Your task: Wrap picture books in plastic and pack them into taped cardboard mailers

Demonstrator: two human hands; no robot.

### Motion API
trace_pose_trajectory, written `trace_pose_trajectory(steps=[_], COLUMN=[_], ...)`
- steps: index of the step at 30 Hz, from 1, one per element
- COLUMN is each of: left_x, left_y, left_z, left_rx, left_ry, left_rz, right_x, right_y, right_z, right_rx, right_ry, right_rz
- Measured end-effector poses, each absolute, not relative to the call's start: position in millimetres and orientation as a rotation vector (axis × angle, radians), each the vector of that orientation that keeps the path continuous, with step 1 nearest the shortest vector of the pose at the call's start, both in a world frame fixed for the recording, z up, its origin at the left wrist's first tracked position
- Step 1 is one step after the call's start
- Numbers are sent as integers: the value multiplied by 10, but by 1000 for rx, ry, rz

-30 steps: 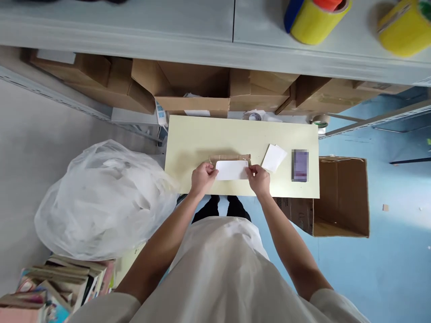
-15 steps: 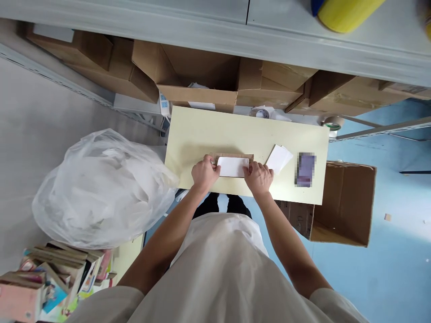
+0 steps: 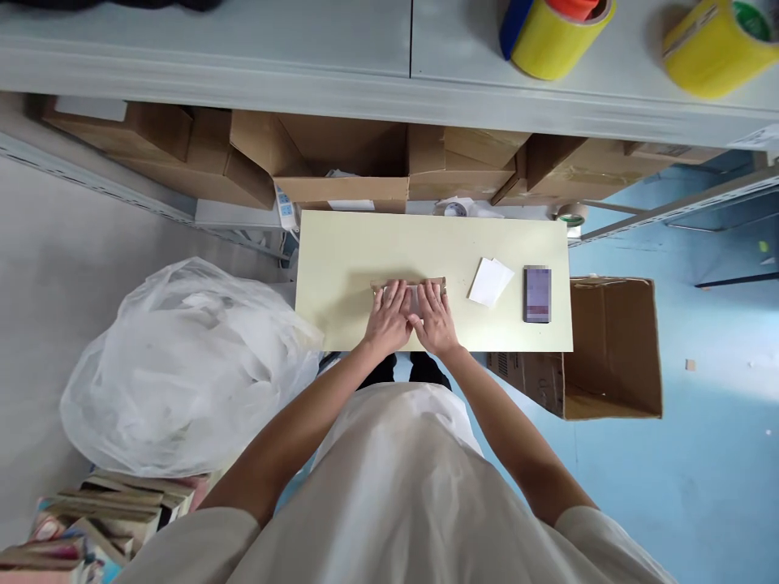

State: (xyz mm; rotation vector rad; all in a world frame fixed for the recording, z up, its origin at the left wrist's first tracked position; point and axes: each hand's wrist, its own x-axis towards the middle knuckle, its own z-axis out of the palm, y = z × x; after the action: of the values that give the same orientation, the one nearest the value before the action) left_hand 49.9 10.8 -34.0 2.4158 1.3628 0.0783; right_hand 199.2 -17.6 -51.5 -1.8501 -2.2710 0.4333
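Observation:
My left hand (image 3: 389,319) and my right hand (image 3: 435,319) lie flat, side by side, fingers stretched forward and thumbs close together. Both press on a white card (image 3: 415,302), which they mostly cover. Beneath the card is a brown cardboard piece (image 3: 378,284); its far edge shows beyond my fingertips. These rest near the front of a pale yellow table (image 3: 341,243). To the right of my right hand are a few loose white cards (image 3: 487,281), overlapping one another.
A phone (image 3: 537,294) lies at the table's right. An open cardboard box (image 3: 614,349) stands below on that side. A big clear plastic bag (image 3: 188,365) of white scraps is at left, above stacked books (image 3: 109,511). Tape rolls (image 3: 557,40) sit on the grey shelf (image 3: 304,73).
My fingers have let go of the white card's two ends. Both hands have moved inward and now lie flat over it. The camera view has shifted a little.

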Motion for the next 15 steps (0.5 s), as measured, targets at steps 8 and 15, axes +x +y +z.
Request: trace_pose_trajectory(steps=[8,15], left_x=[259,83], left_y=[149,86], left_z=[-522,-664], left_rx=[2243,1600], left_ry=[1523,1720], left_rz=[47,318], right_x=[2050,2293], right_y=[-237,-406], right_z=[-584,-581], right_rx=[-2164,-2254], right_ry=[-2184,-1533], right_rz=[335,771])
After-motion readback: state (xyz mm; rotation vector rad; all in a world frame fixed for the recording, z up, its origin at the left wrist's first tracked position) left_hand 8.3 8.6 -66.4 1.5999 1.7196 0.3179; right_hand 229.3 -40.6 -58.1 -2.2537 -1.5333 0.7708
